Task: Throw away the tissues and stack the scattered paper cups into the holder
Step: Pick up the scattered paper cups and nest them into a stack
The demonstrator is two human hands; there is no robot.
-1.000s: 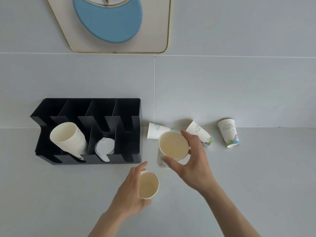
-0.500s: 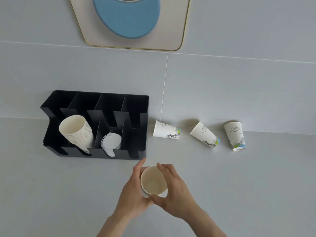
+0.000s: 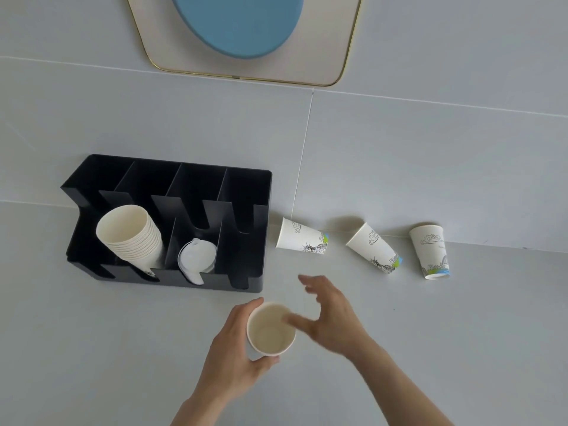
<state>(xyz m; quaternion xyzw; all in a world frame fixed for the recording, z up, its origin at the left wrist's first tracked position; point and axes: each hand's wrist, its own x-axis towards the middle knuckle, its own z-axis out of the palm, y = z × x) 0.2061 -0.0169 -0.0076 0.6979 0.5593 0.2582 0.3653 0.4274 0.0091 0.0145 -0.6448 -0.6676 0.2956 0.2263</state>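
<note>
Head view: counter seen from above, wall behind
Left hand point(image 3: 236, 348): fingers wrapped round the held cup point(image 3: 270, 329), mouth up toward the camera; whether one cup or a nested pair cannot be told
Right hand point(image 3: 329, 318): empty, fingers spread and motion-blurred, thumb just over the held cup's rim, fingertips aimed up and right
Nearest loose cup point(image 3: 302, 236): on its side just right of the holder point(image 3: 246, 186), beyond the right hand's fingertips; mouth toward the holder, base pointing right, long axis roughly along the wall
Middle cup point(image 3: 373, 249): on its side, axis slanting down and right, further right
Far cup point(image 3: 430, 252): printed base toward the camera, upright or lying cannot be told, furthest right
Nearer hand: right, clearly; left busy with the held cup
Holder contents: cup stack point(image 3: 129, 238) in the left slot, white lids point(image 3: 196, 259) in the next, two right slots bare
Tissues: none in sight
Change from half a second ago: right hand then closed on the held cup beside the left, now let go and opened toward the loose cups; three loose cups unmoved
Likely next: reach for the nearest loose cup, gripping across its side
</note>
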